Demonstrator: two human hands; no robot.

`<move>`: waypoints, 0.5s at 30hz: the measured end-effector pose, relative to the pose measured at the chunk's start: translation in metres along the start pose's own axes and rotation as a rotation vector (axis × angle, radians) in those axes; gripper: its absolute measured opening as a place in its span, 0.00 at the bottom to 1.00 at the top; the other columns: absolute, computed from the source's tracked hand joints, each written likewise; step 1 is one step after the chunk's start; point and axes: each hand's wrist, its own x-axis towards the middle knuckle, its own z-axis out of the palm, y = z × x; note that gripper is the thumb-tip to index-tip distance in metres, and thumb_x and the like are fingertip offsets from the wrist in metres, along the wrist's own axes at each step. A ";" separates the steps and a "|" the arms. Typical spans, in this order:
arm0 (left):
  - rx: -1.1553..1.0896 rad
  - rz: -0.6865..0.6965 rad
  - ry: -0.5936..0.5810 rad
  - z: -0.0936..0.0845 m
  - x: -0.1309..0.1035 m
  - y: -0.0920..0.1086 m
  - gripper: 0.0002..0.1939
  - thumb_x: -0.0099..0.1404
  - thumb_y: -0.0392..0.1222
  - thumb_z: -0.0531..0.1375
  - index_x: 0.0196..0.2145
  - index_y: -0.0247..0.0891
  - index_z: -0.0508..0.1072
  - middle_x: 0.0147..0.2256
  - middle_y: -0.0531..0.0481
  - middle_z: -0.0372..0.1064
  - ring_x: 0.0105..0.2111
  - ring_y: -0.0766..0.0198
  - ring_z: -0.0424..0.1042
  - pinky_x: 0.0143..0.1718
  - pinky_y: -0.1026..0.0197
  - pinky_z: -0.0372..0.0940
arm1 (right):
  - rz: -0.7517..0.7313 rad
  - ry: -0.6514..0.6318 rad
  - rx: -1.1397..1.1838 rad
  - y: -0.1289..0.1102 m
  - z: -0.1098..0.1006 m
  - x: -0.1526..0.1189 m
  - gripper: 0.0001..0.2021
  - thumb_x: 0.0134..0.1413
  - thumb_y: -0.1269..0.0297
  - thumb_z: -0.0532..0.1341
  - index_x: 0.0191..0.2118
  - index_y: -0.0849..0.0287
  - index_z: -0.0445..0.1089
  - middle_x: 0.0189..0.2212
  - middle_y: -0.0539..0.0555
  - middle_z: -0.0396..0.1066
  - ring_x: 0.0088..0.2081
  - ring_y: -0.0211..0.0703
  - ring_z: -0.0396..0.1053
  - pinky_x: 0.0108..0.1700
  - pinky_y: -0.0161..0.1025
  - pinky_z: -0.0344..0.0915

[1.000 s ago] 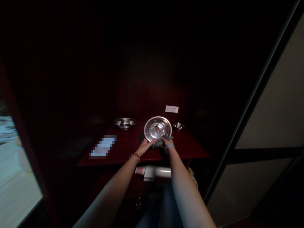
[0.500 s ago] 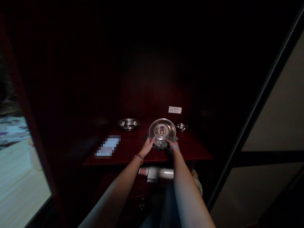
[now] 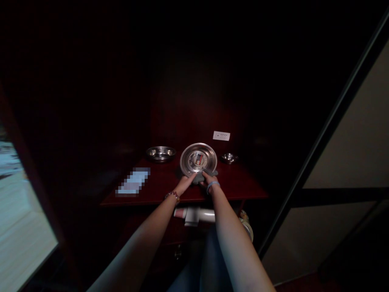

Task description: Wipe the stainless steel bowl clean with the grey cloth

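Both hands grip the lower rim of a round, shallow stainless steel dish [image 3: 198, 159], tilted up so its inside with a small label faces me. My left hand [image 3: 185, 184], closed on the rim at the lower left, has its thumb on the inner side. At the lower right, my right hand [image 3: 210, 179] is closed on the same rim with a grey cloth [image 3: 199, 177] bunched under and around it. The fingers behind the dish are hidden. To the left a steel bowl [image 3: 161, 153] sits upright; a smaller steel bowl [image 3: 229, 158] rests at the right.
The dark red shelf [image 3: 243, 186] carries the bowls and a blurred-out flat object [image 3: 133, 181] at the left. A white socket panel [image 3: 221, 136] is on the back wall. Below lie a stack of paper cups [image 3: 180, 213] and a coiled cable [image 3: 247, 229].
My right hand has slid along the rim toward my left hand, bringing the cloth with it. The dish is turned slightly, and the view has shifted a little.
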 end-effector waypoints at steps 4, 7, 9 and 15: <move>0.007 -0.046 0.094 -0.003 0.003 -0.003 0.21 0.51 0.53 0.64 0.37 0.33 0.78 0.37 0.44 0.78 0.40 0.55 0.75 0.46 0.58 0.66 | 0.037 -0.053 -0.018 0.006 0.001 0.000 0.05 0.54 0.72 0.66 0.38 0.64 0.72 0.27 0.52 0.75 0.26 0.37 0.74 0.28 0.32 0.75; 0.006 -0.110 0.102 -0.004 0.001 0.000 0.17 0.51 0.52 0.61 0.29 0.33 0.77 0.27 0.47 0.76 0.31 0.58 0.74 0.35 0.60 0.66 | 0.067 -0.091 -0.032 0.009 -0.001 0.002 0.06 0.54 0.73 0.66 0.38 0.63 0.71 0.28 0.52 0.76 0.27 0.37 0.75 0.29 0.32 0.76; 0.001 -0.107 0.094 -0.003 -0.001 0.002 0.15 0.51 0.51 0.60 0.26 0.34 0.76 0.25 0.48 0.75 0.29 0.59 0.74 0.34 0.61 0.66 | 0.078 -0.093 -0.041 0.010 -0.003 0.005 0.06 0.54 0.73 0.66 0.38 0.63 0.71 0.28 0.52 0.76 0.27 0.37 0.75 0.29 0.33 0.76; 0.055 -0.045 0.131 -0.005 -0.001 0.005 0.12 0.51 0.46 0.59 0.25 0.34 0.76 0.27 0.46 0.77 0.34 0.56 0.76 0.41 0.58 0.67 | -0.039 -0.038 -0.129 0.010 -0.014 0.027 0.06 0.51 0.71 0.68 0.36 0.64 0.73 0.25 0.54 0.76 0.26 0.41 0.75 0.26 0.34 0.75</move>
